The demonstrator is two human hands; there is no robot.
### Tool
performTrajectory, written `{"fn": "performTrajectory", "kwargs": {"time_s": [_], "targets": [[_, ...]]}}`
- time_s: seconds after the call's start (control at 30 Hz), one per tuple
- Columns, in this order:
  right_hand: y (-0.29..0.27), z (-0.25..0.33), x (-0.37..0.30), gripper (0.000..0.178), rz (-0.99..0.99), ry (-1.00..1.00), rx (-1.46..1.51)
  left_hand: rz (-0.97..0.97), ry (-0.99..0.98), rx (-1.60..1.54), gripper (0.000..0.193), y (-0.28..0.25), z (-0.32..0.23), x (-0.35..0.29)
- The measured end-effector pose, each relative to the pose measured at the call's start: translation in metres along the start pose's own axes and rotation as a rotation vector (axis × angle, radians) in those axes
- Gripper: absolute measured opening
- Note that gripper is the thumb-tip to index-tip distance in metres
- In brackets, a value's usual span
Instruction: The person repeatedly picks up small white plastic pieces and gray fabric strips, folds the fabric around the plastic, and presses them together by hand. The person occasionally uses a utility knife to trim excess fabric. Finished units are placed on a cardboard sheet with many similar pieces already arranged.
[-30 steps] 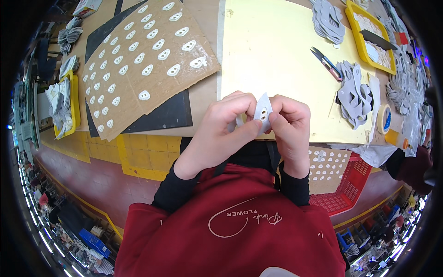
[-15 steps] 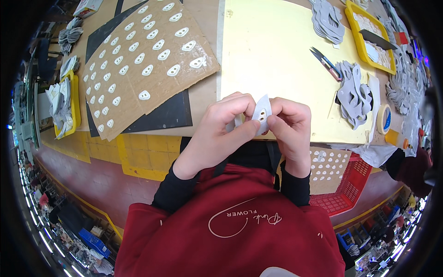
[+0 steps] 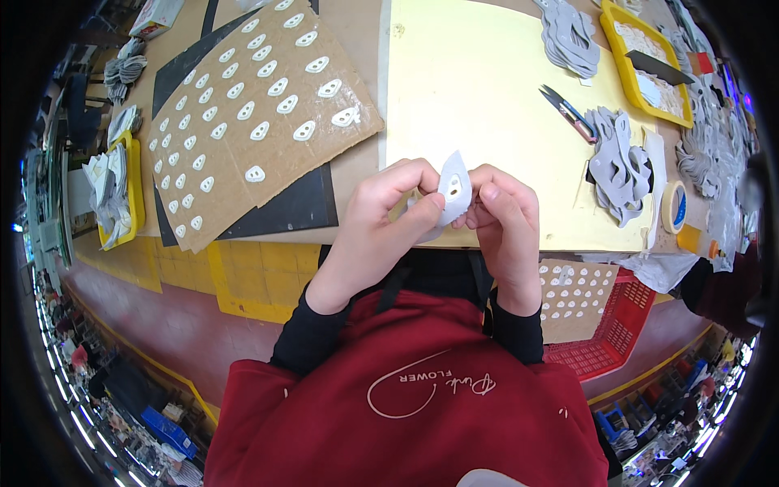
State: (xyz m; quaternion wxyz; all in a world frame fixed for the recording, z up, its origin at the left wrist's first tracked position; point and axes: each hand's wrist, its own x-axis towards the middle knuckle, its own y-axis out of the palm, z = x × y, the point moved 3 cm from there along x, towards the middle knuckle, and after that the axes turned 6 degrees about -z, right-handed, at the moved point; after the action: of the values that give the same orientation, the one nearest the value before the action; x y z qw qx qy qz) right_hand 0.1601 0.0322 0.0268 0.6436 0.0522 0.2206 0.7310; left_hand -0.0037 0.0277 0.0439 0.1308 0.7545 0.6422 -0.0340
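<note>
- I find the gray pointed piece (image 3: pixel 463 191) at the centre of the frame, raised between the two hands, above the near edge of the worktop (image 3: pixel 357 40).
- Its long axis runs nearly up the frame, point uppermost; a white oval patch (image 3: pixel 454 185) with two holes faces me.
- The left hand (image 3: pixel 398 213) is the nearer: closed in a pinch, its thumb against the piece's left side.
- The right hand (image 3: pixel 505 213) stands at the piece's lower right edge, fingers curled. I cannot tell whether its fingertips grip that edge or merely lie just beside it.
- Hidden from me: the piece's rear face, and the left fingers behind it.
- Hard to make out: a pale gray portion below the left thumb; I cannot confirm that it belongs to the same piece.
- Cut off: the cardboard sheet (image 3: pixel 231 158), at the frame's upper edge.
</note>
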Motion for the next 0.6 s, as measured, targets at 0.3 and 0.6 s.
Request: {"fn": "performTrajectory", "kwargs": {"time_s": [0.3, 0.6], "targets": [[0.005, -0.006, -0.004, 0.012, -0.091, -0.018, -0.092, -0.125, 0.101, 0.183, 0.010, 0.002, 0.011, 0.005], [0.037, -0.007, -0.008, 0.070, 0.142, -0.488, -0.868, -0.444, 0.081, -0.180, 0.023, -0.011, -0.001, 0.031]]}}
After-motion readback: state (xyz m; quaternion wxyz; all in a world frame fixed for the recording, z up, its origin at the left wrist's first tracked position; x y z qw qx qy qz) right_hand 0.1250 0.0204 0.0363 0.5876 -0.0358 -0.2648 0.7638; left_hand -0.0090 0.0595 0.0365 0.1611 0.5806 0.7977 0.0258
